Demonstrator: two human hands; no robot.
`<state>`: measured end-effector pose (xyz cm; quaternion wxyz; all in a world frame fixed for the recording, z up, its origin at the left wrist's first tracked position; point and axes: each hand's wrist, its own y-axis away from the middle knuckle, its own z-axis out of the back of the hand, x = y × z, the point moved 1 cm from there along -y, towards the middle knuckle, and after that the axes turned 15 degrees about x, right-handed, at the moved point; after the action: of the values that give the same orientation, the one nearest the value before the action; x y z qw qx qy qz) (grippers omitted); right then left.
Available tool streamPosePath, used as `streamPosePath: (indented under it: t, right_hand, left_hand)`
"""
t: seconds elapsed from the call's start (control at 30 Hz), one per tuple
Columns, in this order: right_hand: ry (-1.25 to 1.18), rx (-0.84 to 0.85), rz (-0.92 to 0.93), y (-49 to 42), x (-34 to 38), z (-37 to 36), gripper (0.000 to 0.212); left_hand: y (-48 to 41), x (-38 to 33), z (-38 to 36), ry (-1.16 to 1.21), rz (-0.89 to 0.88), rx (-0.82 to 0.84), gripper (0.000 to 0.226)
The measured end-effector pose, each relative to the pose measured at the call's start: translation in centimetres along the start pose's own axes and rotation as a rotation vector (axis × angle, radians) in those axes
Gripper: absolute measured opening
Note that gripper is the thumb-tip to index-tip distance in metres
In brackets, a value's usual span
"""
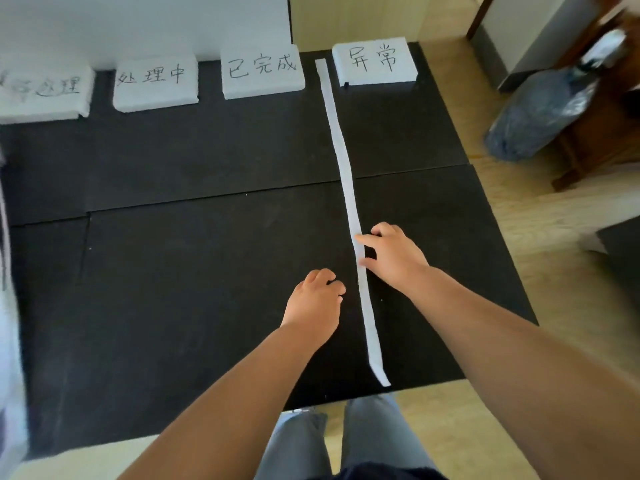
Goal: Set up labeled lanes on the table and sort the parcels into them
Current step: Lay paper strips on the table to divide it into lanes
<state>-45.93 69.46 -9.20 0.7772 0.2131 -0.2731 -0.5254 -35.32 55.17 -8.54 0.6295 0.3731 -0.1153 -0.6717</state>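
While pressing the white strip [346, 174], the right hand [394, 252] is spreading forefinger and thumb.
It is running 12 to 6 o'clock down the table [173, 271]; the left hand [317, 299] is curling empty at its 9 o'clock.

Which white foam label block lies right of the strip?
The white foam block marked 异常, farthest right; the other three lie left of the white paper strip.
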Motion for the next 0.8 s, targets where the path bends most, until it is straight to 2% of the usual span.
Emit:
streamPosePath:
  t: [0.37, 0.67, 0.8]
  right_hand:
    - [-0.019, 0.077, -0.088, 8.3, 2.6, -6.9, 0.068]
    - [-0.04, 0.062, -0.068, 10.8, 2.6, -7.9, 0.055]
    - [-0.119, 0.001, -0.044, 11.8, 2.8, -7.4, 0.05]
  left_hand:
    - [5.6, 2.1, -2.1, 0.003, -0.04, -0.064, 0.034]
    - [8.3, 1.2, -3.5, 0.046, 0.035, -0.1, 0.035]
    - [9.6, 0.9, -3.4, 0.051, 0.073, -0.139, 0.038]
